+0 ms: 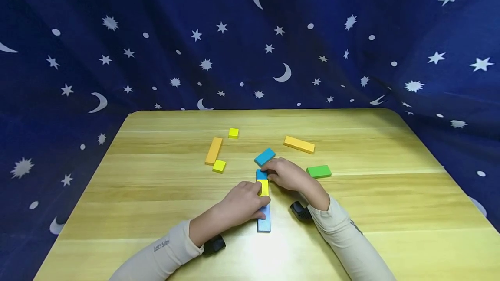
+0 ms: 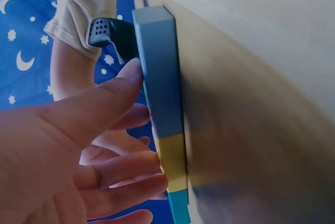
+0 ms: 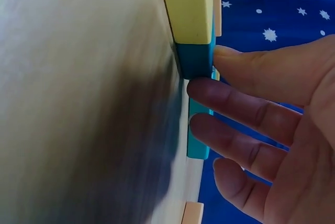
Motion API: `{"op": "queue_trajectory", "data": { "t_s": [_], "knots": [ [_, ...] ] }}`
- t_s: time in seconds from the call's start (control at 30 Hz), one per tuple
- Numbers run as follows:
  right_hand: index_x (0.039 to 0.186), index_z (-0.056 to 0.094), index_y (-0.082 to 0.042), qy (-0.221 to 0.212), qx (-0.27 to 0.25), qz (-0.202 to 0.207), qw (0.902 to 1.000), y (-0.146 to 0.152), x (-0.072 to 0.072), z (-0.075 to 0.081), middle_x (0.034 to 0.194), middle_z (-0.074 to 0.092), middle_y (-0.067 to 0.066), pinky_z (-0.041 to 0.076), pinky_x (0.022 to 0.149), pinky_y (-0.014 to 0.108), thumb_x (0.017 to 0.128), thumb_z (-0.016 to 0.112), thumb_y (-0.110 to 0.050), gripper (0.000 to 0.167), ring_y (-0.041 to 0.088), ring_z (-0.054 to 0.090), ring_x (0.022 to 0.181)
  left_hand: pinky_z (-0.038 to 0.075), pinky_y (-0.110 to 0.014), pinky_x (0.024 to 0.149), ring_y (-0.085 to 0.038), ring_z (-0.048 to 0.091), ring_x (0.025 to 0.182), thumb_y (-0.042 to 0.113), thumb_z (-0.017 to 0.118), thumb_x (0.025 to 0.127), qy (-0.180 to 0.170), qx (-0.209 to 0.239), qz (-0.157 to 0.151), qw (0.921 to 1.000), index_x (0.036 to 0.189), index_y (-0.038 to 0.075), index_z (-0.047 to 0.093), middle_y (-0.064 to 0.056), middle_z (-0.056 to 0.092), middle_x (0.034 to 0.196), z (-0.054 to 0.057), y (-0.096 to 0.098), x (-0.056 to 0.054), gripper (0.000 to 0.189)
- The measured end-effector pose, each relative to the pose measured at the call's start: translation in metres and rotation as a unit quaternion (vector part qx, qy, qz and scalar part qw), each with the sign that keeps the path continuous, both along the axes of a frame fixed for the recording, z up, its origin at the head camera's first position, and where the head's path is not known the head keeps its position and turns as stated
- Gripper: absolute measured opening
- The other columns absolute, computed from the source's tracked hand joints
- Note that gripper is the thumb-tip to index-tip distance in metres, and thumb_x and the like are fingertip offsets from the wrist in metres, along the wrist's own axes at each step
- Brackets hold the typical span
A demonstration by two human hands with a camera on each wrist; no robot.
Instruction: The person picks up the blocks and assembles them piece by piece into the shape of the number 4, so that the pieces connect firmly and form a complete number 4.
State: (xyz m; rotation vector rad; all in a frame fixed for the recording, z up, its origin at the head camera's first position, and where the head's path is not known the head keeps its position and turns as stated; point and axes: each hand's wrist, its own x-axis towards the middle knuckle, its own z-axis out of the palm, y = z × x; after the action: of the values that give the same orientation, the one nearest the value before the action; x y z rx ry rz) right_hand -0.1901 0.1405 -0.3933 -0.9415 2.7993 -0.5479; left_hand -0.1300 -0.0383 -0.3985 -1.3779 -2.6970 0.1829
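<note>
A straight row of blocks lies on the table, with a yellow block (image 1: 264, 184) between a shiny blue block (image 1: 264, 225) at the near end and another blue block (image 1: 260, 174) at the far end. My left hand (image 1: 241, 204) reaches over the row from the left. Its thumb touches the near blue block, and its fingertips rest along the yellow one. From the right, my right hand (image 1: 288, 175) pinches the far blue block, thumb along its upper edge and index fingertip at its end face. Just beyond that hand is a loose blue block (image 1: 265, 156).
On the left lie an orange block (image 1: 213, 151) and two small yellow blocks, one nearer (image 1: 219, 166) and one farther (image 1: 233, 133). Another orange block (image 1: 299, 144) and a green block (image 1: 319, 171) lie to the right. A dark blue star-patterned cloth (image 1: 234, 47) hangs behind the wooden table (image 1: 156, 185).
</note>
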Motion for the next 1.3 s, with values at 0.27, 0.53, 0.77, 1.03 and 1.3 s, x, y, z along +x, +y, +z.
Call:
{"op": "queue_trajectory", "data": {
  "t_s": [0.27, 0.53, 0.77, 1.03, 1.3],
  "knots": [
    [0.106, 0.065, -0.004, 0.004, 0.0, 0.003, 1.0, 0.0, -0.001, -0.002, 0.104, 0.065, 0.01, 0.047, 0.088, 0.041, 0.086, 0.059, -0.005, 0.021, 0.027, 0.059, 0.101, 0.044, -0.028, 0.078, -0.012, 0.047, 0.081, 0.052, 0.06, 0.079, -0.035, 0.02, 0.005, 0.9992, 0.088, 0.026, 0.059, 0.003, 0.046, 0.086, -0.002, -0.002, -0.003, 0.028],
    [0.106, 0.066, -0.004, 0.006, -0.008, 0.01, 0.9999, 0.0, -0.002, -0.002, 0.099, 0.065, 0.009, 0.048, 0.082, 0.038, 0.086, 0.059, -0.004, 0.021, 0.023, 0.06, 0.094, 0.043, -0.029, 0.081, -0.015, 0.047, 0.094, 0.052, 0.062, 0.076, -0.06, 0.05, 0.019, 0.9968, 0.085, 0.023, 0.057, 0.002, 0.049, 0.094, -0.004, -0.004, -0.005, 0.031],
    [0.106, 0.067, -0.007, 0.001, -0.007, 0.008, 0.9999, -0.002, -0.003, -0.002, 0.095, 0.064, 0.006, 0.048, 0.077, 0.033, 0.087, 0.058, -0.005, 0.021, 0.019, 0.058, 0.087, 0.042, -0.031, 0.086, -0.02, 0.045, 0.106, 0.056, 0.063, 0.072, -0.099, 0.077, 0.059, 0.9903, 0.096, 0.016, 0.055, -0.006, 0.047, 0.11, -0.007, -0.006, -0.008, 0.048],
    [0.106, 0.067, -0.008, 0.011, -0.014, 0.01, 0.9998, 0.001, -0.003, -0.001, 0.094, 0.064, 0.006, 0.048, 0.076, 0.033, 0.086, 0.059, -0.003, 0.023, 0.017, 0.058, 0.085, 0.034, -0.04, 0.105, -0.034, 0.031, 0.133, 0.056, 0.063, 0.073, -0.144, 0.073, 0.072, 0.9844, 0.098, 0.011, 0.05, -0.022, 0.034, 0.14, -0.008, -0.006, -0.014, 0.053],
    [0.106, 0.067, -0.006, 0.007, -0.014, 0.015, 0.9998, 0.002, -0.005, -0.002, 0.093, 0.064, 0.005, 0.048, 0.074, 0.03, 0.087, 0.058, -0.004, 0.022, 0.015, 0.057, 0.083, 0.033, -0.04, 0.106, -0.033, 0.03, 0.134, 0.057, 0.061, 0.074, -0.156, 0.064, 0.06, 0.9838, 0.094, 0.012, 0.048, -0.021, 0.039, 0.138, -0.009, -0.007, -0.017, 0.051]
  ]
}}
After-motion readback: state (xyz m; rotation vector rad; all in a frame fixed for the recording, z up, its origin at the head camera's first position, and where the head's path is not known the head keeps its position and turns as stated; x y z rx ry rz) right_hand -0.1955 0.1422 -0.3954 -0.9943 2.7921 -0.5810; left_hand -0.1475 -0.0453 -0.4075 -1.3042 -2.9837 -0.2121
